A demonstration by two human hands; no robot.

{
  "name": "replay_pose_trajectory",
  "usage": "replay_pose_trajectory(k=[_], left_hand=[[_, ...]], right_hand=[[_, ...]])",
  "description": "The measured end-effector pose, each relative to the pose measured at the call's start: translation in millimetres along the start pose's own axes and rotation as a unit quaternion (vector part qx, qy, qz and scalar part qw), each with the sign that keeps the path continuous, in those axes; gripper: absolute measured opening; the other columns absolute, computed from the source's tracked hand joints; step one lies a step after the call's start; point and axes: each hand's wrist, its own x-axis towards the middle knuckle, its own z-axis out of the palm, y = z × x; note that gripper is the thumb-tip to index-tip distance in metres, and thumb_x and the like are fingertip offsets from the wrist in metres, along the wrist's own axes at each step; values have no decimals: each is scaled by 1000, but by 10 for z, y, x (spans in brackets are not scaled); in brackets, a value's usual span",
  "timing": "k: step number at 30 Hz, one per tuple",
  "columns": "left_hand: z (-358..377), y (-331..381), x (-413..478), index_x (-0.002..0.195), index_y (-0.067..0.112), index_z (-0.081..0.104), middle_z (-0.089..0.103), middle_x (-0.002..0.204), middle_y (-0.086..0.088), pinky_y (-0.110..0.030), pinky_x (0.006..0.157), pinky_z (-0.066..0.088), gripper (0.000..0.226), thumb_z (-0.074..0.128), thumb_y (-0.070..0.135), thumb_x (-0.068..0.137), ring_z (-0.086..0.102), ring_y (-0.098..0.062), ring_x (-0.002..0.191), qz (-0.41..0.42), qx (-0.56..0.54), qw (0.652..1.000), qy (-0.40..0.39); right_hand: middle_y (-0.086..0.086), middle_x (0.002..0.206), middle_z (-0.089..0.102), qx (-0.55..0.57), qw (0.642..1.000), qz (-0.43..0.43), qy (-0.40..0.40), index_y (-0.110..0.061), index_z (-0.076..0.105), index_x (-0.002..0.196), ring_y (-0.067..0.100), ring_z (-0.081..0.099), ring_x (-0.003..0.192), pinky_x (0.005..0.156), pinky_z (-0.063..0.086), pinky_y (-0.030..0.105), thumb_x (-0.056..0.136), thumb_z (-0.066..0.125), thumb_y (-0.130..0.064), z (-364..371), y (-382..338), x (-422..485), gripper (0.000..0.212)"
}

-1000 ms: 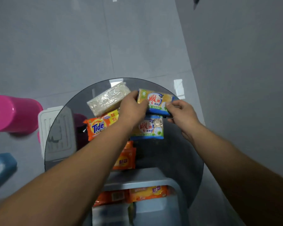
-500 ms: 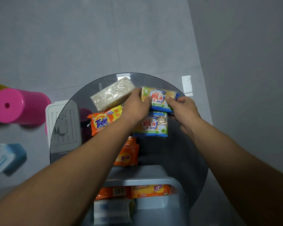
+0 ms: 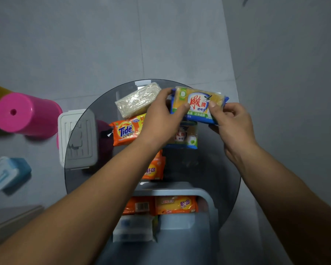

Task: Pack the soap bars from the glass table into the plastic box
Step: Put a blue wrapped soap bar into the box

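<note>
Both hands hold a yellow-and-blue wrapped soap bar (image 3: 198, 105) lifted above the round glass table (image 3: 214, 169): my left hand (image 3: 162, 119) grips its left end, my right hand (image 3: 231, 123) its right end. Under it a second bar of the same kind (image 3: 186, 139) lies on the glass. An orange Tide bar (image 3: 125, 131), a clear-wrapped pale bar (image 3: 138, 100) and an orange bar (image 3: 154, 168) partly hidden by my left forearm also rest on the table. The grey plastic box (image 3: 208, 201) stands at the near edge with orange bars (image 3: 175, 204) inside.
A white lid (image 3: 77, 138) lies under the table's left side. A pink bucket (image 3: 25, 114) lies on the floor at the left, a small blue box (image 3: 7, 174) nearer me. Grey wall runs along the right.
The yellow-and-blue bar has come up off the bar beneath it and tilted its printed face toward me. Both hands kept their grip on its ends.
</note>
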Motion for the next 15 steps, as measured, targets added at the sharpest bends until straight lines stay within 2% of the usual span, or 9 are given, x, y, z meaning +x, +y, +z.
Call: replay_pose_trajectory(k=[3, 6, 10, 15], left_hand=[[-181, 94, -415, 145, 23, 45, 65, 132, 5, -27, 84, 62, 60, 70, 37, 93, 67, -7, 110, -5, -38, 999, -4], [-384, 135, -952, 142, 21, 52, 70, 123, 11, -20, 85, 60, 56, 72, 35, 91, 68, 0, 107, -3, -71, 997, -10], [-629, 50, -1630, 127, 29, 62, 75, 111, 16, -18, 81, 59, 44, 78, 35, 87, 70, 5, 102, -18, -108, 994, -17], [-753, -376, -2286, 121, 31, 63, 77, 106, 14, -16, 78, 59, 41, 81, 32, 84, 72, 5, 96, -99, -101, 989, -43]], right_hand=[[3, 102, 76, -9, 1000, -29, -6, -12, 63, 109, 10, 76, 88, 74, 62, 27, 87, 74, -36, -102, -111, -444, 35], [2, 99, 77, -11, 998, -59, -18, -15, 64, 106, 8, 77, 86, 66, 59, 19, 83, 75, -38, -216, -131, -984, 35], [3, 97, 78, -17, 997, -68, -36, -16, 65, 102, 12, 77, 88, 69, 61, 25, 75, 75, -46, -354, 8, -1675, 42], [-2, 93, 79, -61, 996, -34, -49, -16, 65, 96, 10, 77, 84, 66, 60, 22, 75, 74, -43, -394, 473, -2301, 35]])
